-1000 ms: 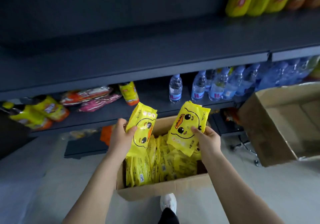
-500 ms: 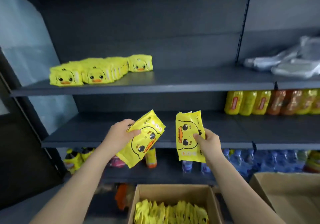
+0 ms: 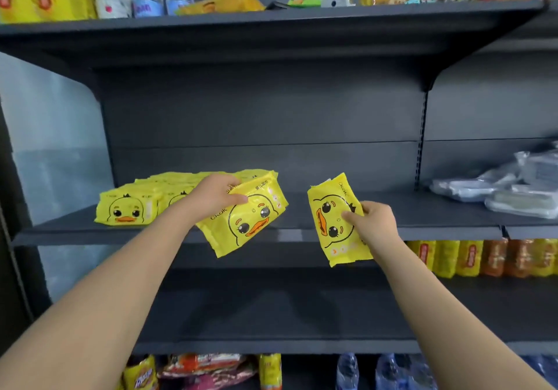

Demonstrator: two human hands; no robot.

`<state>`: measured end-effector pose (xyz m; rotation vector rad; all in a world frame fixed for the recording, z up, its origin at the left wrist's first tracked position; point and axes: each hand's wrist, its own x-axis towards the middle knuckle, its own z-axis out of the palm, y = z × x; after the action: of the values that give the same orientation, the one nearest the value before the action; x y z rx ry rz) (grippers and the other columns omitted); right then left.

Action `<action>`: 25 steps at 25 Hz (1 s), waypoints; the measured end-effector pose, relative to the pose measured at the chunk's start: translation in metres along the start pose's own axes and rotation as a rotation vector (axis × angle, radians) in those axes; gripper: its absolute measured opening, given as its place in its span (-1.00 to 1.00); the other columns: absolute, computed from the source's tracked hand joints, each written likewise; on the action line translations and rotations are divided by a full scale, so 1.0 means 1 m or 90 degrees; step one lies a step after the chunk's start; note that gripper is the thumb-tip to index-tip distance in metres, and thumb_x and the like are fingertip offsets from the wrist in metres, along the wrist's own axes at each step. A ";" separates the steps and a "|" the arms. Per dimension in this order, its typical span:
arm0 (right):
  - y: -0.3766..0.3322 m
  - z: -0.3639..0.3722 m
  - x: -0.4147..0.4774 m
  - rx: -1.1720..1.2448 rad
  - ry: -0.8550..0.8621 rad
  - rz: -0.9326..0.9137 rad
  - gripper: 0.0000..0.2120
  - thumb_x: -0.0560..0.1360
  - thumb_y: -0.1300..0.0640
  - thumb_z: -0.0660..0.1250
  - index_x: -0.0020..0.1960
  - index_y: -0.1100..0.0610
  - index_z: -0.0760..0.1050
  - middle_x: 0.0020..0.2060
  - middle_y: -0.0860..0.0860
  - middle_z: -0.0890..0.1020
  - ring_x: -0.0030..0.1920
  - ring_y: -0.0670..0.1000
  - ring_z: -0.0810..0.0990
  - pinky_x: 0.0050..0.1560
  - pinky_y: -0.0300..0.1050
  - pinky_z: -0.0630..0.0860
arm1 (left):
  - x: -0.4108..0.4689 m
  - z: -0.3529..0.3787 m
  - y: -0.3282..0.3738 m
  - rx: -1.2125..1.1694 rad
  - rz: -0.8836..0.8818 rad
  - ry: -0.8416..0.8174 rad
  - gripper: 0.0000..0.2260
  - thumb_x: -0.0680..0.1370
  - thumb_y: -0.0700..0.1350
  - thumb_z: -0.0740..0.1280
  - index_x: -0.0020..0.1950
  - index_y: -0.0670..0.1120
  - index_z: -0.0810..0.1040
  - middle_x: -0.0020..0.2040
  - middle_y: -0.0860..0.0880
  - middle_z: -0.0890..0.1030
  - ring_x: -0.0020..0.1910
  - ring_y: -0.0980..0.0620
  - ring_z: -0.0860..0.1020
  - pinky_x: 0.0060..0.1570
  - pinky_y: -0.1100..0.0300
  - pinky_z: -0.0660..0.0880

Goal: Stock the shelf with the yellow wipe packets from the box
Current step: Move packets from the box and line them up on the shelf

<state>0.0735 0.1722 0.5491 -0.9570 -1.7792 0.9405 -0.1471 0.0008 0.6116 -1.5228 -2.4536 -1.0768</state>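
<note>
Yellow left packet (image 3: 253,220) tilts diagonally; right packet (image 3: 330,223) stands upright.

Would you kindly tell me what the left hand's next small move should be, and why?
Probably the left hand should slide its packet onto the shelf against the right end of the stocked row: the packet hangs tilted over the shelf's front edge, beside that row.

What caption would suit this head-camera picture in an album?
Left hand with one wipe packet, right hand with a second packet, at the shelf beside the stocked row.
</note>
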 end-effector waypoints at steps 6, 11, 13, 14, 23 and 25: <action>-0.024 0.069 0.072 -0.047 0.063 0.004 -0.86 0.47 0.16 0.33 -0.09 0.23 0.58 -0.20 0.14 0.66 -0.20 0.12 0.58 -0.16 -0.07 0.52 | 0.138 -0.002 -0.043 0.013 0.075 -0.054 -0.75 0.47 -0.04 0.40 0.12 -0.08 0.55 0.13 -0.03 0.57 0.19 -0.01 0.49 0.05 0.15 0.40; -0.039 0.131 0.132 -0.088 0.102 -0.013 -0.88 0.48 0.16 0.29 -0.16 0.19 0.54 -0.27 0.11 0.63 -0.27 0.08 0.56 -0.28 -0.15 0.48 | 0.244 0.011 -0.074 0.020 0.107 -0.102 -0.68 0.48 -0.09 0.41 0.20 -0.12 0.52 0.20 -0.07 0.54 0.23 -0.04 0.47 0.03 0.15 0.37; -0.038 0.151 0.154 -0.100 0.105 -0.003 -0.88 0.48 0.17 0.28 -0.19 0.18 0.51 -0.30 0.09 0.60 -0.27 0.09 0.56 -0.31 -0.18 0.45 | 0.278 0.020 -0.085 0.027 0.114 -0.119 -0.68 0.48 -0.09 0.41 0.20 -0.13 0.52 0.19 -0.07 0.55 0.20 -0.04 0.48 0.02 0.14 0.38; -0.037 0.160 0.165 -0.108 0.108 0.000 -0.88 0.48 0.17 0.28 -0.19 0.20 0.51 -0.29 0.10 0.60 -0.24 0.12 0.57 -0.29 -0.16 0.47 | 0.294 0.026 -0.091 0.032 0.123 -0.127 -0.69 0.48 -0.09 0.41 0.19 -0.13 0.52 0.17 -0.08 0.55 0.18 -0.04 0.49 0.02 0.13 0.40; -0.012 0.203 0.239 -0.103 0.105 0.022 -0.88 0.50 0.17 0.29 -0.08 0.21 0.56 -0.23 0.14 0.62 -0.22 0.13 0.56 -0.23 -0.12 0.46 | 0.362 0.097 -0.135 0.093 0.152 -0.231 -0.63 0.46 -0.13 0.42 0.24 -0.18 0.51 0.20 -0.10 0.55 0.12 -0.01 0.49 0.02 0.23 0.35; -0.006 0.206 0.249 -0.098 0.097 0.033 -0.90 0.51 0.16 0.29 -0.07 0.16 0.55 -0.26 0.08 0.60 -0.22 0.10 0.56 -0.26 -0.14 0.45 | 0.370 0.108 -0.143 0.128 0.150 -0.251 -0.59 0.47 -0.13 0.42 0.28 -0.19 0.48 0.24 -0.10 0.52 0.21 -0.04 0.48 0.09 0.22 0.36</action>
<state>-0.1961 0.3489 0.5727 -1.1463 -1.7221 0.7497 -0.4190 0.3089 0.6001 -2.0472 -2.4246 -0.5119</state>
